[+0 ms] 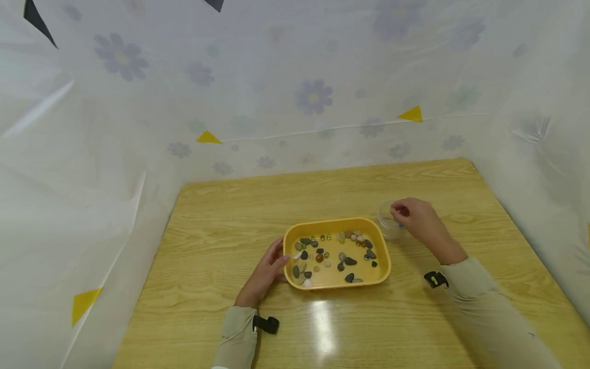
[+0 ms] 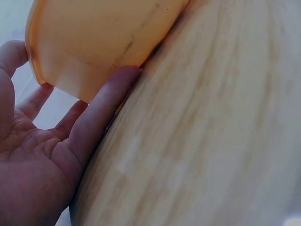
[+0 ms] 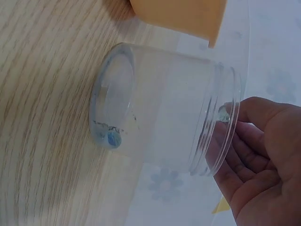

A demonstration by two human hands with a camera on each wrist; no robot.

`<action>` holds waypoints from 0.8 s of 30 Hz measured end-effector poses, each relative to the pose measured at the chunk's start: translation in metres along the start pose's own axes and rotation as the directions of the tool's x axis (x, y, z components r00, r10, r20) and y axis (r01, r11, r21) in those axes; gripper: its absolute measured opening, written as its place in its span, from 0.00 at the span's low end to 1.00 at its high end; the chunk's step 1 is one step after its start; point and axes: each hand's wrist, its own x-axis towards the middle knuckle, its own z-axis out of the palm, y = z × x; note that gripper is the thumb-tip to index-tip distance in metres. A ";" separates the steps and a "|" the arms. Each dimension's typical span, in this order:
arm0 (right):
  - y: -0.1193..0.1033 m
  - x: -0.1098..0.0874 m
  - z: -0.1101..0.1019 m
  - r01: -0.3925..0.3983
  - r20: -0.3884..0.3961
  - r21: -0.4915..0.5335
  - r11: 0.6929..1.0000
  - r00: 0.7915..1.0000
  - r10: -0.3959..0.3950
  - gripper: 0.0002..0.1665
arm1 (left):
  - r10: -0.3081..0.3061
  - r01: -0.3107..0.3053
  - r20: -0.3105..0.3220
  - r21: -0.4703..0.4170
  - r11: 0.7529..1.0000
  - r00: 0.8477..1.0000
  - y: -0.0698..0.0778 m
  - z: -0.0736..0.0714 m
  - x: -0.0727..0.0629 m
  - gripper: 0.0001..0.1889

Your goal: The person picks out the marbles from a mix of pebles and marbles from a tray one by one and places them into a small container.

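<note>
A yellow plastic tray point(image 1: 336, 285) on the table holds many small pebbles and glass marbles. My left hand point(image 1: 266, 269) holds it at the left end, thumb at the rim and fingers against the outer wall point(image 2: 108, 42). Just beyond the right end stands a clear plastic jar point(image 3: 164, 103) with a threaded mouth. A blue-and-clear marble point(image 3: 114, 139) lies on the jar's bottom. At the mouth, my right hand point(image 1: 417, 220) pinches a clear greenish glass marble point(image 3: 224, 113) between thumb and fingertips.
The wooden table point(image 1: 221, 220) has pale plastic sheeting point(image 1: 267, 92) with a flower print behind it and more sheeting at both sides. Yellow tape triangles point(image 1: 410, 114) mark the sheeting. A black strap point(image 1: 266, 324) sits at each wrist.
</note>
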 end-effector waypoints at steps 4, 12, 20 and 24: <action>-0.002 0.003 0.004 -0.006 0.004 -0.004 1.000 1.000 0.006 0.14 | -0.003 0.003 -0.006 0.005 1.000 1.000 -0.001 0.001 0.001 0.28; -0.004 0.005 0.009 0.005 -0.014 -0.008 1.000 1.000 -0.005 0.14 | -0.007 0.007 -0.003 -0.005 1.000 1.000 -0.001 0.001 0.000 0.28; -0.003 0.006 0.011 0.030 -0.052 -0.019 0.999 0.998 -0.031 0.14 | -0.007 0.008 -0.014 0.007 1.000 1.000 -0.001 0.001 0.001 0.27; -0.003 0.006 0.012 0.030 -0.061 -0.007 1.000 0.998 -0.031 0.14 | -0.007 0.007 -0.017 0.012 1.000 1.000 -0.001 0.000 0.001 0.27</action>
